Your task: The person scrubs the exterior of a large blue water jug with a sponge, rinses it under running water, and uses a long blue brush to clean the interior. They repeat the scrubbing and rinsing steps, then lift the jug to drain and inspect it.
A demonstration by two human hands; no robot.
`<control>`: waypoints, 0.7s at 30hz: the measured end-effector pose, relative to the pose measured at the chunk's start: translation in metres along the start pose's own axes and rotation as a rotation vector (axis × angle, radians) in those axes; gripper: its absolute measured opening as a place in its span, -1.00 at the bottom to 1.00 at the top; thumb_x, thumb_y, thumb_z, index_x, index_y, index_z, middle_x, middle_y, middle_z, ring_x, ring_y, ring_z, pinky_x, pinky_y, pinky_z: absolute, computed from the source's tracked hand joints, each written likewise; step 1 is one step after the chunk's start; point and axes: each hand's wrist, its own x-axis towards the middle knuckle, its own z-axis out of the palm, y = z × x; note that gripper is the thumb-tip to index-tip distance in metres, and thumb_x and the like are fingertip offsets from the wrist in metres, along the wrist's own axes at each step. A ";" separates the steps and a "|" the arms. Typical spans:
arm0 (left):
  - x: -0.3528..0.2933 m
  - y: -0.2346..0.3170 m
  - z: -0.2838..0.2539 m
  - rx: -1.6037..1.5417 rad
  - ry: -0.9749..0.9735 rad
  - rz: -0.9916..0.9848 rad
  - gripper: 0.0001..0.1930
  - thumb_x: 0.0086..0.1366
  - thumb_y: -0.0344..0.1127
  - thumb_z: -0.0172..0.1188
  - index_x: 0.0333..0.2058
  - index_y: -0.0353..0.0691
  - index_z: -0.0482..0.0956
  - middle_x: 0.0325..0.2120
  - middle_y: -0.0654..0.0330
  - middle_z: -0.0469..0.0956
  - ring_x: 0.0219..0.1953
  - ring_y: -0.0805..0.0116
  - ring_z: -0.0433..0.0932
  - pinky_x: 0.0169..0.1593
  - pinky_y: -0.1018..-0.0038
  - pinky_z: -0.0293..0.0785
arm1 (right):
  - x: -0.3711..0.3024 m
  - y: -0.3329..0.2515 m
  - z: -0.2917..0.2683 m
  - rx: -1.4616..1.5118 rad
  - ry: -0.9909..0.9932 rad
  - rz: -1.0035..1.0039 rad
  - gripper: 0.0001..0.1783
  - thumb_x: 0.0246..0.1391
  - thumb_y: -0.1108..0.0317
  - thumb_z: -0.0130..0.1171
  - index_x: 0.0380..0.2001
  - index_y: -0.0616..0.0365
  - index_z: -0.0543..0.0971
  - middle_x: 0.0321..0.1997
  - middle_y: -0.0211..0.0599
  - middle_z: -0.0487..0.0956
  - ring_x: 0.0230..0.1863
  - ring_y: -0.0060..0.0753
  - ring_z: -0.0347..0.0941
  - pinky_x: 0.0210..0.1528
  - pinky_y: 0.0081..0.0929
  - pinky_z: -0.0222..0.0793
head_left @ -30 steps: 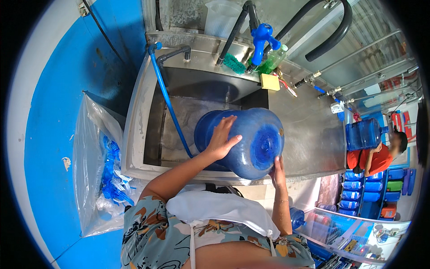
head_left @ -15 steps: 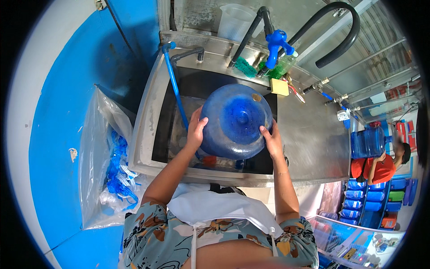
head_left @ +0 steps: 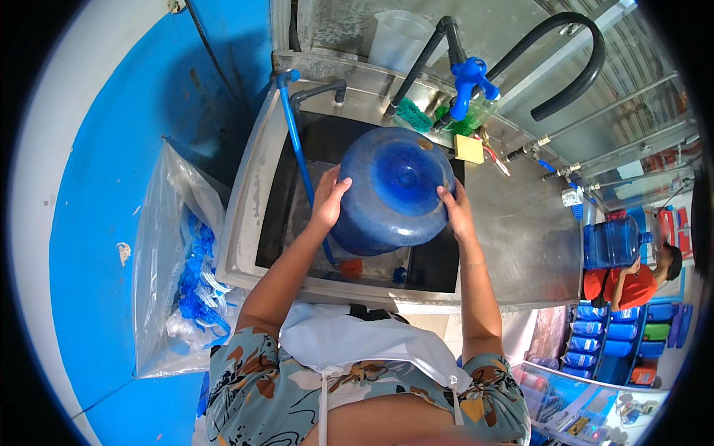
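Observation:
A large round blue water jug (head_left: 394, 215) is over the sink basin, its base turned up toward me and tilted slightly away. My left hand (head_left: 329, 198) grips its left side, thumb laid on the shoulder of the base. On the right side my right hand (head_left: 457, 211) holds it the same way. The jug's neck is hidden beneath its body. Under and around it lies the steel sink (head_left: 245, 253) with a black mat or panel (head_left: 439, 267). An orange-red thing (head_left: 351, 267) and a small dark blue thing (head_left: 399, 275) sit in the basin near its front edge.
A blue pipe (head_left: 297, 149) slants into the basin at left. Behind stand a blue-handled tap (head_left: 470, 82), green scrubbers (head_left: 414, 115) and a yellow sponge (head_left: 468, 149). A clear bag of blue pieces (head_left: 171, 297) hangs at left. Far right, a person in red (head_left: 625, 286) holds another jug (head_left: 610, 244).
The jug has tipped so more of its side shows and its base has shifted slightly away from me. Both hands keep their hold. More of the basin's front shows.

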 end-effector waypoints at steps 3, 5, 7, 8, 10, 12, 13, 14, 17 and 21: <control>-0.002 -0.004 0.002 -0.039 -0.032 0.024 -0.40 0.28 -0.19 0.15 0.20 -0.45 0.30 0.13 0.00 0.37 0.20 0.22 0.34 0.29 0.34 0.17 | -0.012 -0.001 -0.005 0.052 -0.018 -0.015 -0.02 0.01 -0.09 0.27 0.30 0.40 0.19 0.23 0.23 0.36 0.27 0.01 0.32 0.30 -0.23 0.19; -0.009 -0.003 -0.001 -0.049 -0.030 0.055 -0.44 0.27 -0.22 0.13 0.17 -0.46 0.34 0.11 0.00 0.39 0.18 0.21 0.35 0.28 0.35 0.19 | -0.028 -0.002 -0.007 0.055 -0.003 -0.048 -0.04 0.00 -0.04 0.29 0.29 0.42 0.20 0.22 0.23 0.37 0.26 -0.01 0.32 0.30 -0.24 0.18; -0.022 0.002 -0.004 -0.036 -0.007 0.101 -0.50 0.26 -0.27 0.10 0.12 -0.47 0.42 0.09 0.01 0.42 0.16 0.20 0.38 0.27 0.36 0.20 | -0.050 -0.002 -0.008 0.116 -0.013 -0.092 -0.04 -0.02 0.05 0.33 0.28 0.43 0.18 0.24 0.25 0.33 0.29 0.01 0.27 0.33 -0.22 0.14; -0.032 0.005 -0.009 0.067 0.033 0.068 -0.53 0.24 -0.29 0.09 0.07 -0.47 0.47 0.08 0.00 0.43 0.15 0.20 0.39 0.26 0.37 0.21 | -0.063 -0.001 -0.006 0.065 -0.031 -0.057 -0.03 -0.03 0.04 0.34 0.29 0.42 0.16 0.25 0.25 0.31 0.29 0.03 0.26 0.33 -0.21 0.13; -0.054 0.014 -0.018 0.262 0.097 0.022 -0.58 0.21 -0.33 0.06 -0.01 -0.48 0.56 0.05 -0.01 0.45 0.13 0.19 0.41 0.24 0.39 0.23 | -0.090 0.002 -0.004 -0.034 -0.035 -0.079 0.00 -0.04 0.04 0.36 0.30 0.41 0.13 0.26 0.25 0.27 0.31 0.06 0.22 0.35 -0.19 0.11; -0.075 0.019 -0.024 0.210 0.112 -0.023 -0.60 0.18 -0.34 0.05 -0.08 -0.47 0.61 0.04 -0.01 0.46 0.11 0.20 0.42 0.23 0.40 0.25 | -0.112 0.006 0.000 -0.072 -0.077 -0.075 0.05 -0.05 0.01 0.37 0.33 0.37 0.08 0.27 0.24 0.24 0.31 0.09 0.20 0.35 -0.17 0.11; -0.082 0.021 -0.026 0.176 0.128 -0.048 -0.61 0.16 -0.34 0.05 -0.11 -0.47 0.63 0.03 0.00 0.47 0.10 0.20 0.43 0.22 0.40 0.26 | -0.119 0.007 0.001 -0.048 -0.080 -0.047 0.06 -0.05 -0.01 0.38 0.33 0.36 0.08 0.25 0.22 0.25 0.29 0.08 0.21 0.34 -0.16 0.12; -0.087 0.022 -0.028 0.191 0.132 -0.056 -0.61 0.16 -0.34 0.05 -0.10 -0.47 0.63 0.02 0.00 0.48 0.10 0.20 0.43 0.22 0.40 0.26 | -0.123 0.009 0.002 -0.029 -0.069 -0.081 0.06 -0.05 -0.01 0.38 0.33 0.36 0.08 0.25 0.21 0.25 0.29 0.07 0.22 0.34 -0.16 0.12; -0.086 0.019 -0.028 0.201 0.133 -0.026 -0.60 0.17 -0.35 0.04 -0.09 -0.47 0.62 0.01 0.02 0.49 0.09 0.21 0.44 0.20 0.40 0.28 | -0.118 0.009 0.003 -0.077 -0.033 -0.099 0.06 -0.05 0.01 0.38 0.34 0.36 0.07 0.26 0.20 0.26 0.30 0.06 0.21 0.35 -0.18 0.11; -0.054 0.012 -0.013 0.257 0.060 0.114 -0.61 0.16 -0.36 0.05 -0.11 -0.50 0.61 -0.01 0.02 0.51 0.07 0.22 0.46 0.18 0.40 0.30 | -0.083 0.001 -0.008 0.050 -0.006 -0.116 0.03 0.02 0.08 0.33 0.37 0.37 0.03 0.33 0.15 0.24 0.32 -0.05 0.20 0.37 -0.22 0.07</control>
